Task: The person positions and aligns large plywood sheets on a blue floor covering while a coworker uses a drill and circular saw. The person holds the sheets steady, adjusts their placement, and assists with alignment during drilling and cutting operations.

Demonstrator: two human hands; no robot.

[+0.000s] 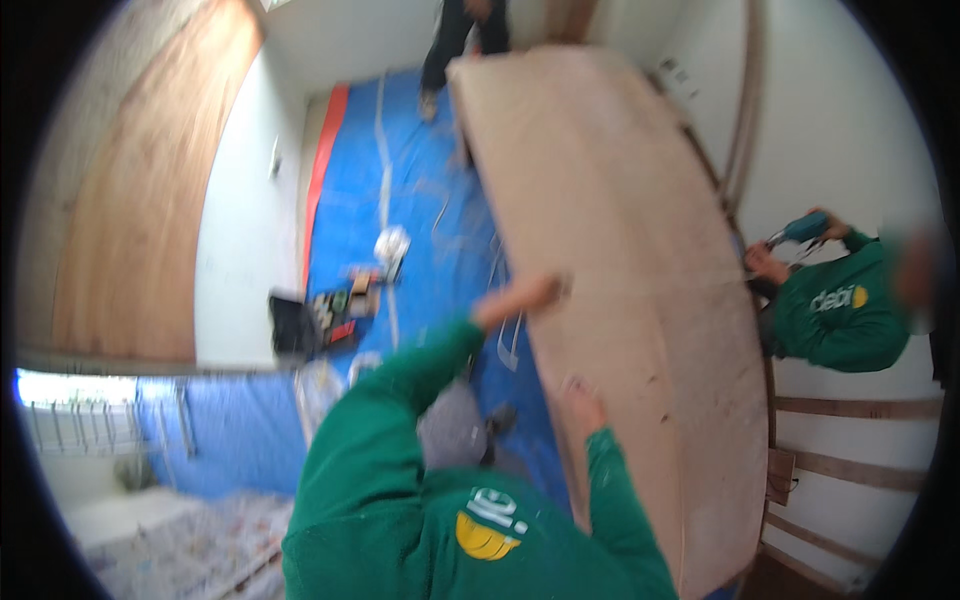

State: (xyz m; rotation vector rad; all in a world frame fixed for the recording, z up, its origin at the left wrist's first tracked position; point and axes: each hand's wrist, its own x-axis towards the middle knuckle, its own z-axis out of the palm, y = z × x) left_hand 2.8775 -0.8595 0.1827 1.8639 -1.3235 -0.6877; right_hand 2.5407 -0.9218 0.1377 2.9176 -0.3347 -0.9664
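Note:
A long, pale wooden panel (600, 190) lies lengthwise in front of me and slightly to my right. My left hand (535, 291) reaches across its left edge, with fingers closed. A small dark patch shows at the fingertips, too blurred to name. Nearer to me, my right hand (582, 402) is on or just over the same panel. Its fingers are smeared, so their pose is unclear, and whether it holds anything does not show.
Across the panel, a co-worker in a green sweatshirt (845, 315) holds a teal power drill (803, 227) at its far edge. Another person's legs (445, 60) stand beyond its end. Tools and a black case (293, 325) lie on blue floor sheeting (430, 215). Wooden battens (850, 408) line the right wall.

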